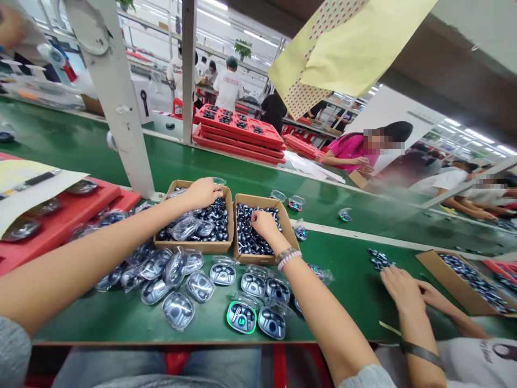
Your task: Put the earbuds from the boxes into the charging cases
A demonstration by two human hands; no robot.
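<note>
My left hand [204, 192] is over the back of the left cardboard box [194, 247], its fingers drawn together. Whatever lies between those fingertips is too small to make out. Dark earbuds [218, 214] and several plastic-wrapped cases [184, 228] fill that box. In the right cardboard box [258, 259], my right hand [265, 223] has its fingers pinched among more dark earbuds [251, 240]. Its fingertips are partly hidden. Before the boxes sit several earbud charging cases with clear lids; one case [241, 318] glows green, beside a dark one [272, 323].
A pile of wrapped cases [155, 264] lies left of centre, near red trays [52, 226]. Stacked red trays [238, 137] stand behind. A co-worker's hands [404, 288] touch loose earbuds [378, 260] at right, near another box [464, 280]. A metal post [121, 108] rises at left.
</note>
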